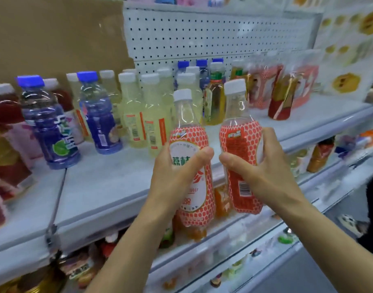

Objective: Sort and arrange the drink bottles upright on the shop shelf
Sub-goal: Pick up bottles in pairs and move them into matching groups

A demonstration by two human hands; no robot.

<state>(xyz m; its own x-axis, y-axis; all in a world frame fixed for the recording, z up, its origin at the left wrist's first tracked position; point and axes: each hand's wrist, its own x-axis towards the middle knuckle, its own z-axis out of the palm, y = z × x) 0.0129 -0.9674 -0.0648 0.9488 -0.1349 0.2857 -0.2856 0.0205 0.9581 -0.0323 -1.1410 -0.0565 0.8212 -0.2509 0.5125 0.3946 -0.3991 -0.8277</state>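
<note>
My left hand [177, 166] grips a clear bottle with a red honeycomb label and white cap [192, 132], held upright in front of the shelf [109, 187]. My right hand [266, 166] grips a second, matching bottle [237, 123], tilted slightly left. Both bottles hover side by side just before the shelf's front edge, thumbs nearly touching. More red-labelled bottles [263, 85] stand at the shelf's back right.
On the shelf stand blue-capped purple bottles [48, 123], pale yellow bottles [132, 115], amber tea bottles [215, 98] and dark red bottles [4, 115] at far left. A pegboard back panel [202, 34] rises behind. Lower shelves [255, 229] hold more drinks.
</note>
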